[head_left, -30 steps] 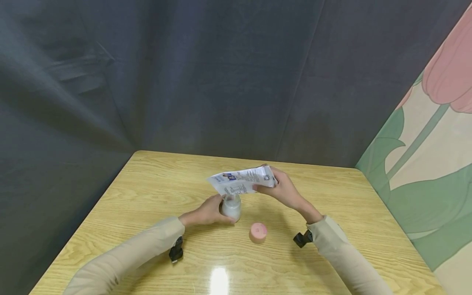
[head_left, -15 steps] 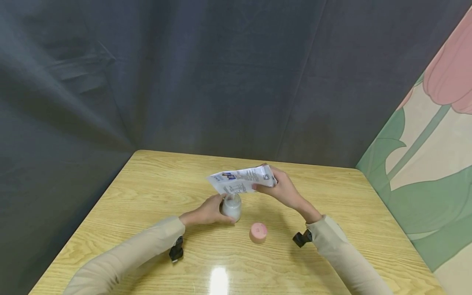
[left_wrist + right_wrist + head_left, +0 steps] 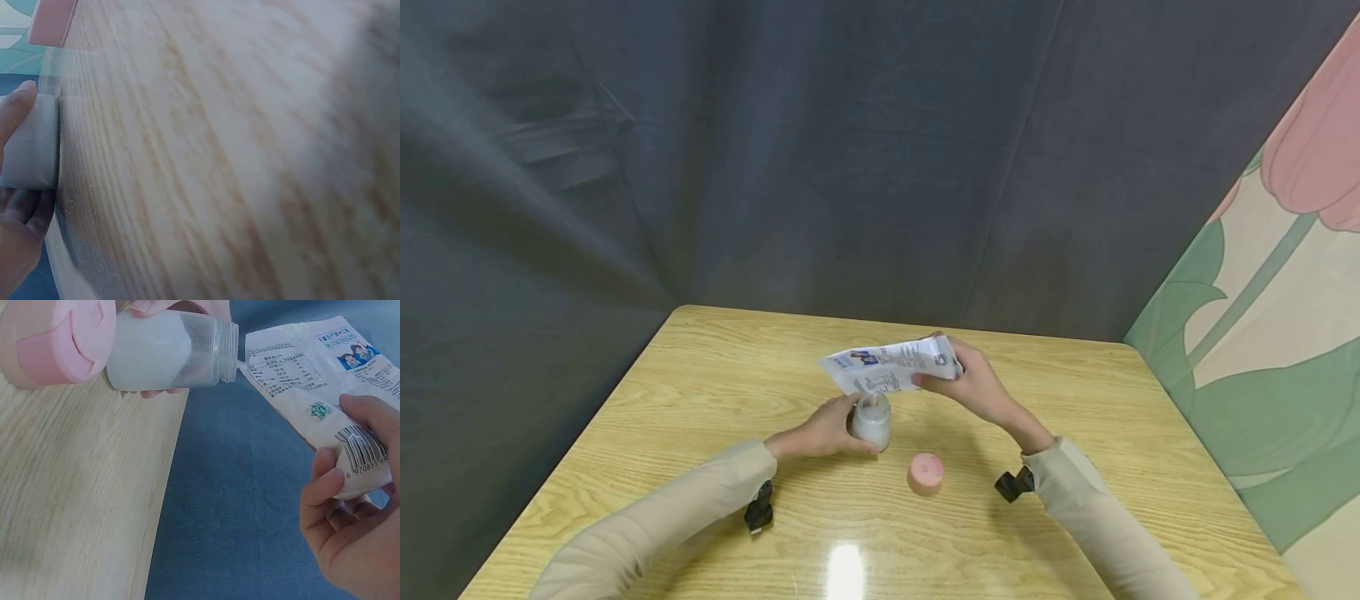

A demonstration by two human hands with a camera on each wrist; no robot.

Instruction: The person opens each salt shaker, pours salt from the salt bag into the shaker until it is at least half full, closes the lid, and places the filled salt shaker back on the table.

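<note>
Bag (image 3: 895,365) edged up slightly; right fingers (image 3: 322,490) grip it; left fingers (image 3: 25,206) curl round jar (image 3: 872,425), tips partly hidden.

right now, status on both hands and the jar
Left hand grips jar, part full; right hand holds packet tipped over it. Pink cap nearby, not blocking.

The jar (image 3: 874,425) stands on the table (image 3: 737,358), within the grip of the left hand (image 3: 824,431). The packet (image 3: 891,367), in the right hand (image 3: 976,385), is positioned above the jar. The cap (image 3: 925,475) rests before and right of the jar.
</note>
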